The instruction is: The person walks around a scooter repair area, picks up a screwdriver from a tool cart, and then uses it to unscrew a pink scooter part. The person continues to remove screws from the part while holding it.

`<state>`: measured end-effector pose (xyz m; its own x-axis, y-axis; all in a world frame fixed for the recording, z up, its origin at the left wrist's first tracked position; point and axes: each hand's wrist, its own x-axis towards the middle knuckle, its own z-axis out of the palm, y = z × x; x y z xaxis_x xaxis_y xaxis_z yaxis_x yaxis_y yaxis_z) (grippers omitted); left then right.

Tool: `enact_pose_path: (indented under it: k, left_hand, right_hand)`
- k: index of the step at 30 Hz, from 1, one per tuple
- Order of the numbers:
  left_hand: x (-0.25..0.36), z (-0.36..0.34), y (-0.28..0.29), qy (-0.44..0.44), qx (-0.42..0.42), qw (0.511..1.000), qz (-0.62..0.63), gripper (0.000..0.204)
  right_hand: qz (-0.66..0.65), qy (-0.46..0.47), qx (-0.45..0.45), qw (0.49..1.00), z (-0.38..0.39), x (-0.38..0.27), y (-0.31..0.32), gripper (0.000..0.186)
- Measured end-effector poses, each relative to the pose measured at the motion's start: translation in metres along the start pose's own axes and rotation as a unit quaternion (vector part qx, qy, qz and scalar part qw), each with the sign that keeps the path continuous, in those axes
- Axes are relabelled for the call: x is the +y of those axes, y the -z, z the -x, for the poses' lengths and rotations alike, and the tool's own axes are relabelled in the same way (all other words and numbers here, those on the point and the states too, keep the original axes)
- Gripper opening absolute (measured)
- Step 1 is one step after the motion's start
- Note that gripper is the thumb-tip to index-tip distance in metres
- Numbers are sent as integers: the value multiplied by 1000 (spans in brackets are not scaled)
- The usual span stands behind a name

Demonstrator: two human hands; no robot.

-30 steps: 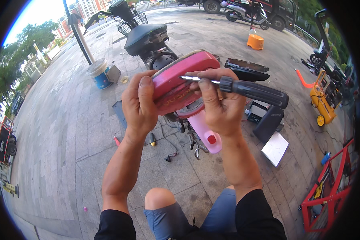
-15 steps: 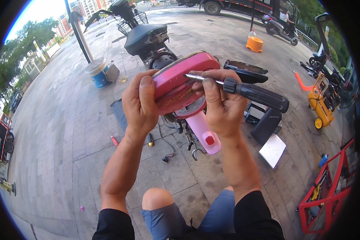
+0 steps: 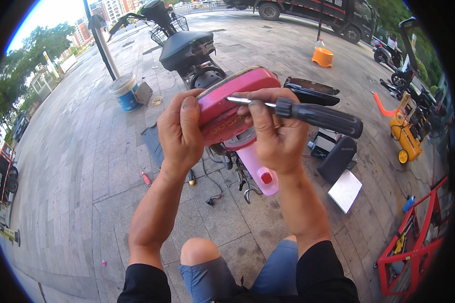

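Note:
A pink-red, rounded scooter part (image 3: 237,90) with a dark rim is held up in front of me. My left hand (image 3: 181,126) is closed around its left end, thumb on the near face. In my right hand (image 3: 279,129) is a screwdriver (image 3: 321,118), pinched by its metal shaft near the black handle. The handle sticks out to the right, and the tip is at the part's near face, where it appears to touch. Below the part, a pink rear fender (image 3: 255,164) with a red reflector points toward me; how the two are joined is hidden.
A dark electric scooter (image 3: 187,50) stands ahead. On the paving lie two small-handled tools (image 3: 191,177), a cable (image 3: 215,194), black panels (image 3: 337,159) and a white sheet (image 3: 345,191). To the right are a red tool rack (image 3: 414,257), a yellow compressor (image 3: 407,134) and an orange stool (image 3: 322,57).
The screwdriver and my right hand have shifted slightly left, bringing the tip further over the part's near face. In the background, the truck and a scooter rider have moved right.

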<state>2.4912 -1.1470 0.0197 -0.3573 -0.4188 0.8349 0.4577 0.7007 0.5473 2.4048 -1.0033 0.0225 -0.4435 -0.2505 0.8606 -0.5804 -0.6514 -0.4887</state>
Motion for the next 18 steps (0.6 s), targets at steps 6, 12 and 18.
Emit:
enact_pose_path:
  k: [6,12,18]
  left_hand:
    - [0,1,0,19,-1,1000,15,34]
    - [0,1,0,9,-3,1000,-5,33]
    - [1,1,1,-3,1,1000,-6,33]
  right_hand:
    - [34,11,-26,999,5,2,-3,11]
    - [26,29,-28,999,8,5,-3,11]
    - [25,20,26,999,4,3,5,13]
